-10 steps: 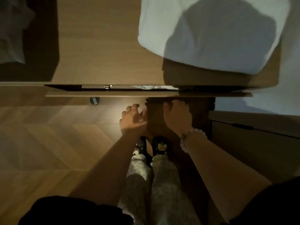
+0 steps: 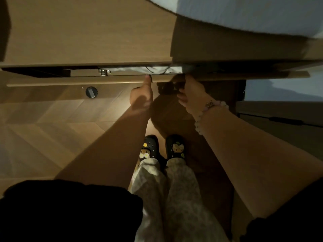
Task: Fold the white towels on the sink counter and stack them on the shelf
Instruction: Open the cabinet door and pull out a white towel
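Left hand (image 2: 142, 95): thumb laid on shelf (image 2: 70, 82) front edge, fingers hidden beneath, grip unclear; probably steadying it. Right hand (image 2: 192, 92): fingertips lost in shadow under the same edge. White towel (image 2: 253, 13): counter (image 2: 87, 32) far right corner, awaiting stacking.

Left hand (image 2: 142, 95) and right hand (image 2: 193, 95) hold the wooden drawer front (image 2: 70, 81).

White towel (image 2: 244, 13): cut off by top and right edges, extent unknown. Pale cloth (image 2: 132, 69) in the gap below the desk (image 2: 87, 32): sliver only. Left grip (image 2: 142, 95), right grip (image 2: 192, 94): fingertips lost behind the wooden panel (image 2: 70, 80) and in shadow. Round dark floor item (image 2: 91, 92): unidentifiable.
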